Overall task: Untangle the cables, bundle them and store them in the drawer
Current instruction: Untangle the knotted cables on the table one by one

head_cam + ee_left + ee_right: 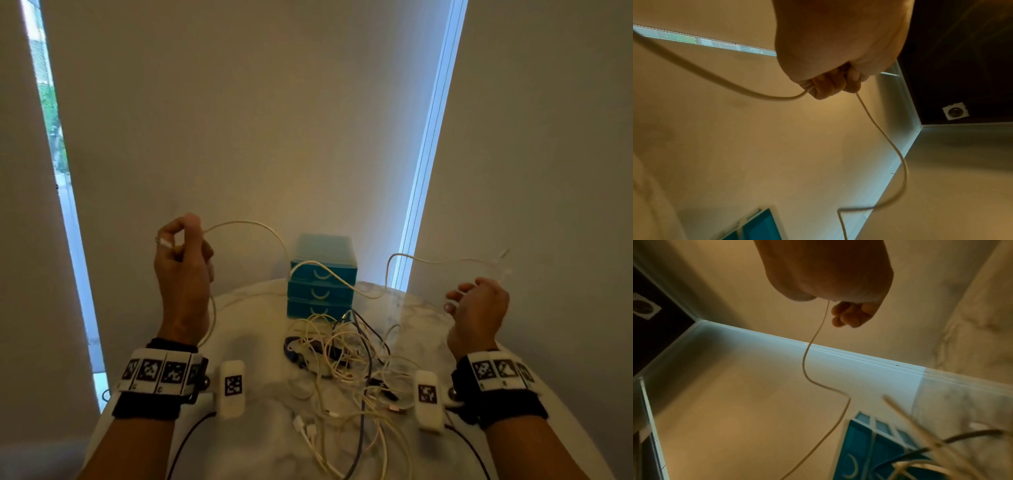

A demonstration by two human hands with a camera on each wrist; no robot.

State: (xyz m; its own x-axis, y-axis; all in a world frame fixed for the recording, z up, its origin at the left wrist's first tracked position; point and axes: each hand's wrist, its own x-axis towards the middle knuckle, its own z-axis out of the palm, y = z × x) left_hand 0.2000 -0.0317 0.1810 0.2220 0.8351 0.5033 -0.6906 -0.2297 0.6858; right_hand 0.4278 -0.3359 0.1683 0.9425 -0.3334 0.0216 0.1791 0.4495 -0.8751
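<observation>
One white cable (246, 224) is stretched in the air between my two hands. My left hand (181, 246) is raised at the left and pinches the cable near its white plug (165, 243); its fingers (828, 87) are curled round the cable (885, 134). From there the cable arcs down in front of the teal three-drawer unit (322, 284), whose drawers are closed, then rises to my right hand (472, 301). That hand's fingers (851, 316) are curled round the cable (807, 353), and the free end (503, 255) sticks out beyond it. A tangle of white and dark cables (342, 359) lies below.
The round white marble table (253, 342) carries the drawer unit at its far edge, against a blind-covered window. Loose white plugs (306, 428) lie near the front. Bright window strips (424, 171) flank the blind. The drawer unit (859, 451) also shows low in the right wrist view.
</observation>
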